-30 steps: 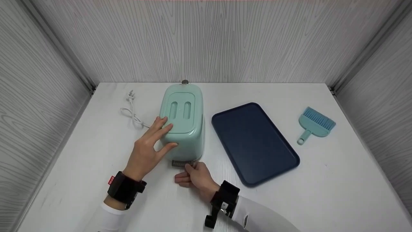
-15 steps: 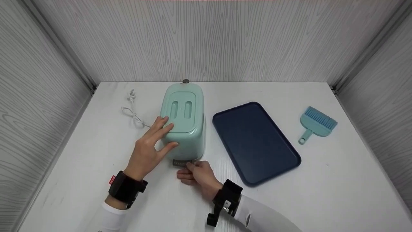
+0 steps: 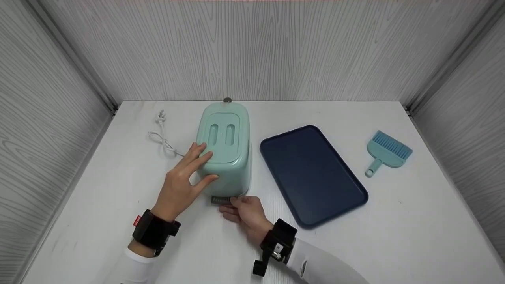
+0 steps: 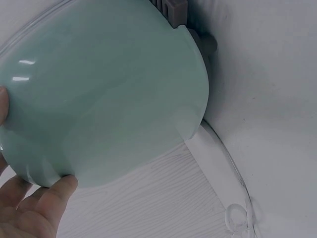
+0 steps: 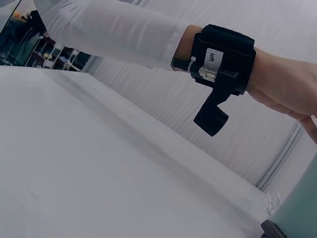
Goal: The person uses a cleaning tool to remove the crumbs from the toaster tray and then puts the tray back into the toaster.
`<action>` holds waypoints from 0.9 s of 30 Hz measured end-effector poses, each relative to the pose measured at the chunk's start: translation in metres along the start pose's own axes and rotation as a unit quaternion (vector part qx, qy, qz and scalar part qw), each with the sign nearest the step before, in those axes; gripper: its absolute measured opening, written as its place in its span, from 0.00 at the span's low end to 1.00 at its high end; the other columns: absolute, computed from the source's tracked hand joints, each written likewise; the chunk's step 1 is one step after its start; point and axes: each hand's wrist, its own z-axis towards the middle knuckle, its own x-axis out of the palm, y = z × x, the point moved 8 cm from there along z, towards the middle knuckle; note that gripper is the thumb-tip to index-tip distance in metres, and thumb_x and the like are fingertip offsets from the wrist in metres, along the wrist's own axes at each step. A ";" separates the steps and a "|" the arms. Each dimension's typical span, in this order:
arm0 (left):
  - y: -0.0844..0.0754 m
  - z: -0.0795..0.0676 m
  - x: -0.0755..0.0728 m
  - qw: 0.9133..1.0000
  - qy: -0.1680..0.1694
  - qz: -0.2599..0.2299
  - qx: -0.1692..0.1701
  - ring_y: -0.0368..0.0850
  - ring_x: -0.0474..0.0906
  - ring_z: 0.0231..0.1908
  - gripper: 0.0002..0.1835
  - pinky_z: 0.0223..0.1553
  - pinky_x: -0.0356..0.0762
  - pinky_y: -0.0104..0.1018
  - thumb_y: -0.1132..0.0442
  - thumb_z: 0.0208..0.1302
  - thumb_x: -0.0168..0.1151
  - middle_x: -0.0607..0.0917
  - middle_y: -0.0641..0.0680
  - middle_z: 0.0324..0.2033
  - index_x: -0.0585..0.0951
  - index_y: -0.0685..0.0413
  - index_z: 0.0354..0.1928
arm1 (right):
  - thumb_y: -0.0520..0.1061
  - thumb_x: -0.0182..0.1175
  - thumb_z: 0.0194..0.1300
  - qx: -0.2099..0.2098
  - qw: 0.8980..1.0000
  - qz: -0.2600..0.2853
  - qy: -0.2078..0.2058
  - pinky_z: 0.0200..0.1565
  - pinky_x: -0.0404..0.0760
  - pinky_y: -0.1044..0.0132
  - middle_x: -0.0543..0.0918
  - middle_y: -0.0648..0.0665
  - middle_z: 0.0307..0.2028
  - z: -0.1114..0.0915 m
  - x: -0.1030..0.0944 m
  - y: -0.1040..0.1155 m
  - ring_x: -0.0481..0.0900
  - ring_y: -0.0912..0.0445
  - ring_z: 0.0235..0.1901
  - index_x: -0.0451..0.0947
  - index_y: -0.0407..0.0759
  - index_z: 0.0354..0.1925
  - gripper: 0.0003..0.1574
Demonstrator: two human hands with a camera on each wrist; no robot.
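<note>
A mint-green toaster (image 3: 224, 152) with two long recesses in its top stands on the white table. My left hand (image 3: 179, 188) spreads over its near left corner, fingertips on the top edge and thumb against the near end. In the left wrist view these fingers (image 4: 57, 196) rest against the green housing. A grey ribbed tab (image 3: 219, 200) sticks out low at the near end. My right hand (image 3: 249, 215) pinches the right end of that tab, thumb over it and fingers lower down. The right wrist view shows the tab (image 5: 272, 229) but not the pinching fingers.
A dark blue tray (image 3: 313, 177) lies to the right of the toaster. Farther right is a small blue-green brush (image 3: 388, 150). A bundled white power cord (image 3: 162, 138) with a plug lies on the left. Grey wood-patterned panels (image 3: 256, 51) enclose the back and sides.
My right hand has shifted slightly right along the tab, its lower fingers drawn back a little. The left hand, toaster, tray and brush keep their places.
</note>
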 end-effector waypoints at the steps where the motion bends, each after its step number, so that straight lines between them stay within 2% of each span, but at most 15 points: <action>1: 0.000 0.000 0.000 1.000 0.001 0.000 0.000 0.56 0.64 0.75 0.34 0.69 0.72 0.46 0.55 0.58 0.78 0.74 0.55 0.72 0.80 0.54 0.67 | 0.37 0.52 0.80 -0.001 1.000 0.000 -0.001 0.49 0.90 0.60 0.89 0.32 0.42 -0.001 0.000 0.000 0.91 0.51 0.41 0.77 0.22 0.52 0.16; 15: 0.001 -0.001 0.000 1.000 0.009 0.002 -0.007 0.55 0.63 0.75 0.34 0.70 0.71 0.47 0.54 0.60 0.77 0.73 0.54 0.73 0.79 0.54 0.68 | 0.35 0.51 0.79 0.026 0.999 -0.016 0.009 0.49 0.90 0.61 0.89 0.31 0.43 -0.008 0.000 -0.011 0.91 0.50 0.42 0.77 0.23 0.55 0.16; 21: -0.001 0.000 0.000 1.000 0.007 0.004 -0.003 0.55 0.63 0.75 0.34 0.69 0.72 0.48 0.54 0.60 0.77 0.73 0.55 0.72 0.80 0.54 0.68 | 0.33 0.52 0.77 0.028 0.999 -0.016 0.029 0.49 0.90 0.60 0.88 0.33 0.45 -0.011 0.000 -0.011 0.90 0.49 0.43 0.73 0.25 0.58 0.16; 27: -0.001 0.000 0.000 1.000 0.003 0.005 -0.001 0.56 0.64 0.75 0.35 0.69 0.73 0.46 0.54 0.59 0.78 0.74 0.55 0.72 0.80 0.54 0.67 | 0.31 0.53 0.75 0.037 0.998 -0.023 0.049 0.49 0.90 0.60 0.86 0.31 0.47 -0.014 -0.001 -0.010 0.90 0.47 0.45 0.73 0.25 0.57 0.15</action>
